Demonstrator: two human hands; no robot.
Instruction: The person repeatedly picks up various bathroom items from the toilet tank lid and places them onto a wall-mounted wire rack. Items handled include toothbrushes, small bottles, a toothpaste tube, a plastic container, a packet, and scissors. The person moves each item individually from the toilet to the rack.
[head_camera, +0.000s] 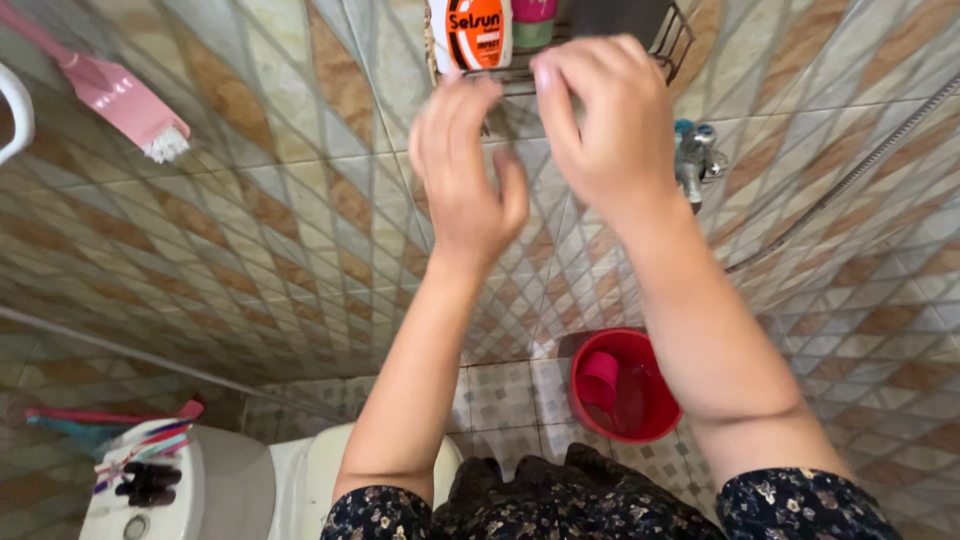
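— Dark floral sleeves frame the bottom edge; above them both hands are raised to the wire wall rack (672, 40). What could go badly?

— The left hand (462, 170) is open, fingers spread, just under the rack's front rail. The right hand (600, 115) is loosely curled over the rail, gripping nothing I can make out.

— And the white bottle with the orange label (470, 32)?

— Standing upright in the rack, just beside the left fingertips — a nudge could tip it off toward the red plastic bucket (625, 385) on the tiled floor below, or onto the metal tap (695, 160).
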